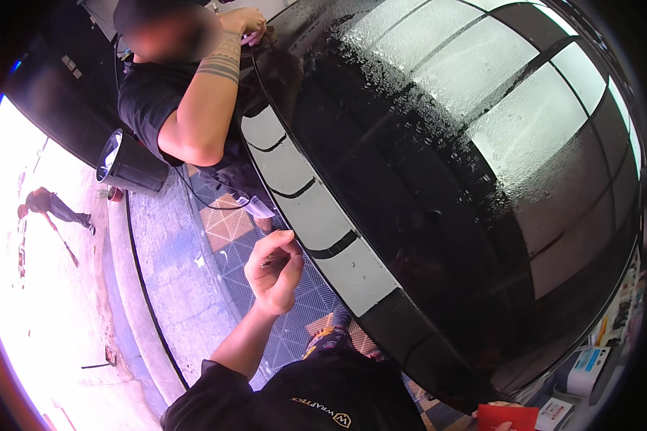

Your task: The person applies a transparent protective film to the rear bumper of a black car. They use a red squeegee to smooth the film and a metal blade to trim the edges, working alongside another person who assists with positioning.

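Note:
A large glossy black car panel [410, 251] stretches from the centre to the right, with water droplets and bright light reflections on its upper part. At its left edge my left hand [274, 276] is raised, fingers curled and thumb and forefinger brought together; whatever lies between them is too small to make out. Low at the right, beside the panel's near end, my right hand [505, 427] grips a flat red card [519, 416], mostly cut off by the frame's lower edge. A co-worker's hand [251, 27] touches the panel's far left corner.
The co-worker [194, 108] in black leans over the panel's far left side. Behind stands a black bin [140, 169]. Grey and tan floor tiles [230, 266] lie below. Outside, a person [50, 205] holds a long pole. A white box [588, 371] sits at the lower right.

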`<state>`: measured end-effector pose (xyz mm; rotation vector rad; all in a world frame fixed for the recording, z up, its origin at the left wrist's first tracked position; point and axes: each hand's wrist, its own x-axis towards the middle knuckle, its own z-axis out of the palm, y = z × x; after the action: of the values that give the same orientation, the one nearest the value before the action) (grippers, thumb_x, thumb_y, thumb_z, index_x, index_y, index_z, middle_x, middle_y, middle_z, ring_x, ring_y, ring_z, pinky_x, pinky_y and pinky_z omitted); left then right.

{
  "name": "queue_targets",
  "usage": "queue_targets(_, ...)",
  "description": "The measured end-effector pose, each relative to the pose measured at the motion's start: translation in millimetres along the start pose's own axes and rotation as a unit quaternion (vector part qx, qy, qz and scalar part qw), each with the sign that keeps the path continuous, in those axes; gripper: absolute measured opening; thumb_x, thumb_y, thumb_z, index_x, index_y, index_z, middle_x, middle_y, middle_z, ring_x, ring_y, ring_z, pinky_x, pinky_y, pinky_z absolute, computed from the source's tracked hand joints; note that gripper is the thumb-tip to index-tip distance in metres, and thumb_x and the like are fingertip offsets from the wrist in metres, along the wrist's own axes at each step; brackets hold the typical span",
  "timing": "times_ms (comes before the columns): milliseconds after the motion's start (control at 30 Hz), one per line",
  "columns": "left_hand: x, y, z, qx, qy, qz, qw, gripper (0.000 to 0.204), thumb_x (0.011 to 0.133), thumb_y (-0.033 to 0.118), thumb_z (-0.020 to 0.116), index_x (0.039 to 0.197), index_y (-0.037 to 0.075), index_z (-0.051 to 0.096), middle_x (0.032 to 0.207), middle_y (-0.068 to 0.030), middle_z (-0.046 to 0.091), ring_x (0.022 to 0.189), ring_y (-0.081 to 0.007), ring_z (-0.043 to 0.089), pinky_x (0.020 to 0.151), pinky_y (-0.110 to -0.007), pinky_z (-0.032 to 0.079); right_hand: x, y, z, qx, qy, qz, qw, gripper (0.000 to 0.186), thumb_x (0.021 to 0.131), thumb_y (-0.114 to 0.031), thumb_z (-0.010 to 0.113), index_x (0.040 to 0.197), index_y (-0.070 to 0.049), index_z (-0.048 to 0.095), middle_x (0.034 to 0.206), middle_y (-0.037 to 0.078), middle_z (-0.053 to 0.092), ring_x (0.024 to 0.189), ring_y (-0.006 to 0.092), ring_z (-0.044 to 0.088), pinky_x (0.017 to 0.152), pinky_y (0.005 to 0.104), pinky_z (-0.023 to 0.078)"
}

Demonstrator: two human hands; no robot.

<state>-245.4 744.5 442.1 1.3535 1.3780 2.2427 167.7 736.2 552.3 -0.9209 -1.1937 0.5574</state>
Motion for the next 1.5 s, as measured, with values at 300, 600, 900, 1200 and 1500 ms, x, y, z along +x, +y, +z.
queue_targets(300,-3.3,-26.1,15.5,-0.025,0.001,0.038,0.999,0.06,0.097,-0.015,0.064,0.154,0.0,0.051,0.116,-0.0091,0.065,0.093,-0.0131,0.065,0.08,-0.026,0.054,10.1,16.1,21.6,-0.018,-0.007,-0.09,0.996,0.019,0.097,-0.008,0.067,0.091,0.01,0.066,0.077,0.022,0.062,0.058,0.032,0.061,0.052,0.0397,0.05)
queue_targets(600,-4.7,-19.8,26.3,-0.038,-0.019,0.002,0.999,0.066,0.1,-0.01,0.064,0.161,0.0,0.041,0.111,-0.0073,0.064,0.096,-0.0124,0.061,0.085,-0.024,0.048,14.5,45.6,2.4,-0.017,-0.003,-0.23,0.973,0.019,0.1,-0.003,0.062,0.088,0.011,0.066,0.077,0.023,0.063,0.054,0.0299,0.06,0.047,0.0351,0.047)
queue_targets(900,-3.8,-0.4,14.5,-0.045,-0.031,-0.049,0.997,0.071,0.1,-0.012,0.061,0.165,0.0,0.035,0.112,-0.0052,0.062,0.098,-0.0113,0.056,0.085,-0.024,0.046,5.4,36.0,9.7,-0.032,-0.04,-0.181,0.982,0.027,0.1,-0.011,0.058,0.087,0.012,0.064,0.071,0.023,0.062,0.047,0.03,0.058,0.042,0.0358,0.048)
queue_targets(1200,-1.7,1.7,7.2,0.023,-0.062,-0.057,0.996,0.084,0.098,-0.015,0.059,0.171,0.001,0.021,0.117,-0.009,0.066,0.098,-0.012,0.06,0.085,-0.026,0.05,5.8,21.3,34.8,-0.054,0.001,-0.104,0.993,0.029,0.098,-0.015,0.063,0.089,0.012,0.064,0.071,0.024,0.062,0.05,0.0316,0.06,0.045,0.0364,0.05)
queue_targets(1500,-17.2,-4.1,-3.1,0.014,-0.065,-0.066,0.996,0.084,0.1,-0.012,0.061,0.172,0.002,0.02,0.124,-0.0122,0.068,0.099,-0.0124,0.061,0.086,-0.026,0.05,-15.7,35.7,22.6,-0.007,0.005,-0.072,0.997,0.024,0.095,-0.011,0.064,0.098,0.013,0.063,0.075,0.025,0.063,0.051,0.0331,0.06,0.046,0.0387,0.051)
